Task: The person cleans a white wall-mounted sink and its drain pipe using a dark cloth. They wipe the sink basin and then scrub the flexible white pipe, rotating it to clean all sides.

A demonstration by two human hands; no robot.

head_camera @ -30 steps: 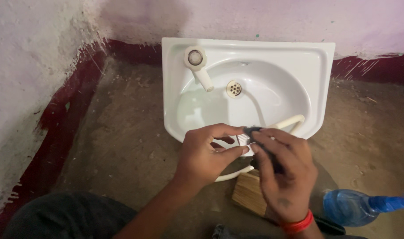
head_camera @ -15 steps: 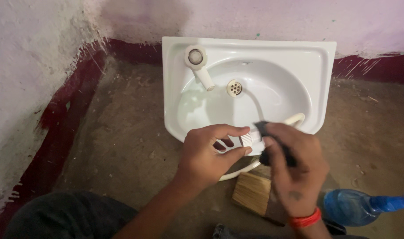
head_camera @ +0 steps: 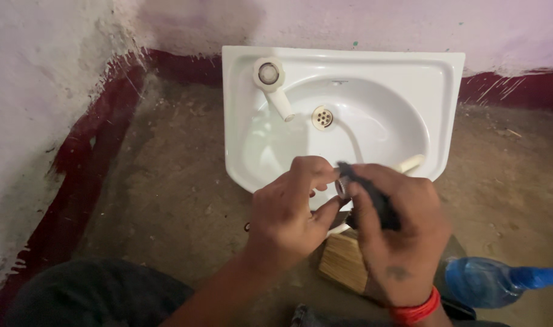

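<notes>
My left hand (head_camera: 285, 212) pinches the ribbed end fitting of a white flexible hose (head_camera: 410, 163) in front of a white wash basin (head_camera: 349, 57) that lies on the floor. The fitting is almost hidden between my fingers. My right hand (head_camera: 400, 239), with a red band at the wrist, holds a small black object (head_camera: 373, 197) pressed against that fitting. Both hands touch over the basin's near rim. The hose's far stretch shows above my right hand.
A white tap (head_camera: 270, 79) and a drain (head_camera: 322, 117) sit in the basin. A wide brush with pale bristles (head_camera: 343, 260) lies below my hands. A blue plastic bottle (head_camera: 488, 281) lies at the right. Rough dirt floor meets a dark red wall base (head_camera: 95, 145) on the left.
My right hand swung out to the right, then came back in against my left hand. The ribbed white fitting, plainly seen before, is now mostly covered by my fingers.
</notes>
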